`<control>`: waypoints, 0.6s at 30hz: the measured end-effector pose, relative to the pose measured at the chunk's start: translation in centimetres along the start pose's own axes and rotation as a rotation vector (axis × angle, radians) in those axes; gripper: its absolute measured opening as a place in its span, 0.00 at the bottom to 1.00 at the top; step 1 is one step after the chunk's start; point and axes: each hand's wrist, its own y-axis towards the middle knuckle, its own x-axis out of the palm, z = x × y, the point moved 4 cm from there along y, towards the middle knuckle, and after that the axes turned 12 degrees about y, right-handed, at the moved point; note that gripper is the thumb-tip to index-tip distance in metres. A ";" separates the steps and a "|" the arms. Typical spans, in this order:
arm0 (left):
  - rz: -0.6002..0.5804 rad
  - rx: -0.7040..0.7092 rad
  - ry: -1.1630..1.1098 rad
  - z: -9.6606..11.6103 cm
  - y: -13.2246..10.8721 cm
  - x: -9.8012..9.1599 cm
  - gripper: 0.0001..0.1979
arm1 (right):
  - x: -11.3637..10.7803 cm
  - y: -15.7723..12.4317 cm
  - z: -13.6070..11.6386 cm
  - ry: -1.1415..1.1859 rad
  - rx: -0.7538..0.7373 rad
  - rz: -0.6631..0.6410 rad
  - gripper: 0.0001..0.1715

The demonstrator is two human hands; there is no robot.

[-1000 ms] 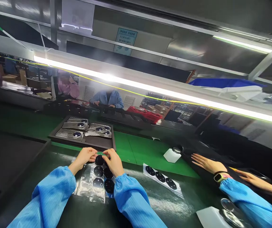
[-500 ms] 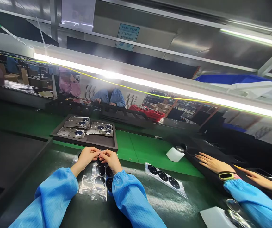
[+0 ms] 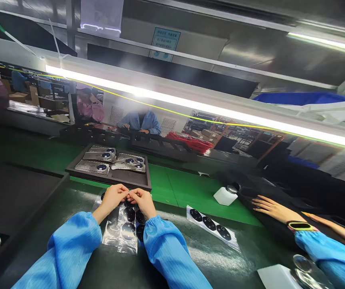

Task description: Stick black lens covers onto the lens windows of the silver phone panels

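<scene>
My left hand [image 3: 114, 200] and my right hand [image 3: 143, 202] meet fingertip to fingertip, both closed in a pinch. What lies between the fingertips is too small or too hidden to name. Under and in front of them, clear plastic film strips [image 3: 112, 233] lie on the dark bench, bearing round black camera lens covers [image 3: 128, 231]. My wrists and fingers hide part of the strips. Right of my right hand is a separate strip with three black lens covers [image 3: 209, 223].
A dark tray [image 3: 124, 182] behind my hands holds several phone back panels [image 3: 92, 166]. Another dark tray [image 3: 22, 188] stands at left. A white bottle [image 3: 225, 196] sits on the green strip; another white bottle [image 3: 276, 277] is nearer. A co-worker's hands [image 3: 276, 208] rest at right.
The whole view has shifted slightly, with the scene sliding a little to the right. My hands stay pinched together over the film strips. The co-worker's hands look much the same.
</scene>
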 end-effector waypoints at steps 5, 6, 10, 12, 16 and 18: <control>0.016 0.073 0.262 1.3 -0.1 -1.2 0.15 | 0.1 0.0 -0.5 -0.062 -0.036 0.003 0.17; 0.014 0.091 0.310 1.7 -0.2 -1.4 0.15 | 0.1 -0.1 -0.7 -0.078 -0.045 0.005 0.17; -0.007 0.148 0.465 2.8 -0.2 -2.0 0.15 | 0.2 -0.6 -1.3 -0.144 -0.080 0.019 0.16; -0.019 0.160 0.523 3.1 -0.1 -2.1 0.15 | 0.2 -0.7 -1.5 -0.173 -0.089 0.027 0.16; -0.021 0.153 0.603 3.0 0.6 -2.2 0.16 | 0.2 -0.7 -1.4 -0.200 -0.082 0.040 0.15; -0.016 0.143 0.626 2.8 1.0 -2.2 0.15 | 0.1 -0.6 -1.1 -0.194 -0.062 0.042 0.15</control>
